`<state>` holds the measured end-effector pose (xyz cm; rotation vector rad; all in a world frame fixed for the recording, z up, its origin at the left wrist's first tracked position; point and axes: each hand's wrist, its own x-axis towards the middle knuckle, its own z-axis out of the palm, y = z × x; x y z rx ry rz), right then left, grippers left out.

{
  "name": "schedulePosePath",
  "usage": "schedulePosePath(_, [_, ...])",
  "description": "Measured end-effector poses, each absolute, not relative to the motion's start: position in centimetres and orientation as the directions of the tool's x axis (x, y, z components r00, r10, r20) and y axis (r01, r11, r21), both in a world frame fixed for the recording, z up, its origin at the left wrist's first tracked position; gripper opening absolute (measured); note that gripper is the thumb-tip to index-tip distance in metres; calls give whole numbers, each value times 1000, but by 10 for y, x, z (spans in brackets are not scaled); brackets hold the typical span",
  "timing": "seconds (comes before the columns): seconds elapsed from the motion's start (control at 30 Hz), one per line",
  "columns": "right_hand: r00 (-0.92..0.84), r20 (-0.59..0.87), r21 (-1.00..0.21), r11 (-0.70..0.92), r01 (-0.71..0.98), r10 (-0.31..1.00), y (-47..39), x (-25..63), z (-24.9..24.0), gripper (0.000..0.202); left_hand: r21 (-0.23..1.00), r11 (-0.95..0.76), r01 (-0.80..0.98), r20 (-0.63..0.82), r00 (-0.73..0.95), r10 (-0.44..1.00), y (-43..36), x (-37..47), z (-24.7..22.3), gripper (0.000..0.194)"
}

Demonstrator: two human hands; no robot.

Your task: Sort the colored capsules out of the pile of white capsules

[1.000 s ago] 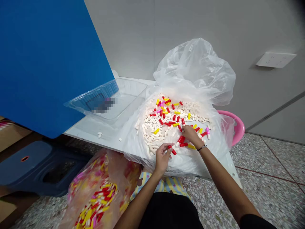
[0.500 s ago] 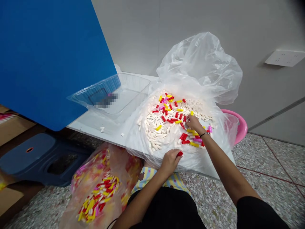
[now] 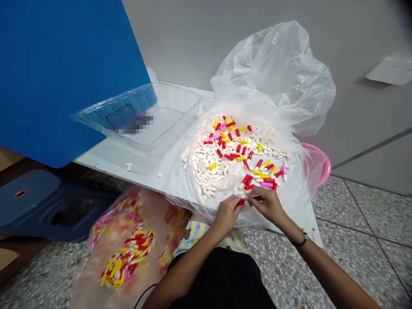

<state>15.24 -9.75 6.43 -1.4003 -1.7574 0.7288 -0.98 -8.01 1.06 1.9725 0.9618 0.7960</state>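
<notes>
Grip of my L hand [image 3: 227, 211] is pinched on a red piece [image 3: 241, 201], low in the frame, a bit R of ctr. R hand [image 3: 265, 204] is right beside it, thumb & fingertips drawn together near the piece's R end; can't tell from my feed if that grip has anything in it. Just above the hands I see a loose cluster of two-tone capsules [image 3: 262, 176], white w/ red, yellow or pink. Up & L of those, approx. mid-frame, a wide heap of white pcs [image 3: 206, 165], w/ coloured ones strewn over it, mostly toward the top.

All that lies on a clear plastic bag [image 3: 273, 73], its loose end puffed up at upper R, in front of the grey wall [image 3: 180, 43]. Bag's on a white bench [image 3: 109, 159]. L of it, a clear tray [image 3: 164, 118], contents pixelated; a few white bits [image 3: 129, 167] near the bench's front edge. Blue panel [image 3: 64, 77] fills upper L. Lower L: second bag [image 3: 90, 283] w/ red, yellow & white pcs, dark blue stool [image 3: 35, 182] next to it. Pink basin [image 3: 325, 167] at R, partly behind the plastic; socket plate [image 3: 391, 71] far R.
</notes>
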Motion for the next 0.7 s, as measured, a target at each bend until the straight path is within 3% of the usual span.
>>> schedulePosePath(0.13, [-143,306,-720,327,613,941,-100,149,65,18,839,-411,358,183,524,832,-79,-8,10,11])
schedulePosePath(0.33, [-147,334,-693,349,631,931,-104,150,63,16,817,-401,414,136,538,832,-77,-4,11,12])
schedulePosePath(0.53, [-178,120,-729,208,652,977,-91,147,71,19,868,-373,329,131,571,810,-73,-7,8,16])
schedulePosePath(0.7, [-53,-22,-869,7,495,998,-91,138,62,21,897,-373,239,179,575,799,-72,-11,6,22])
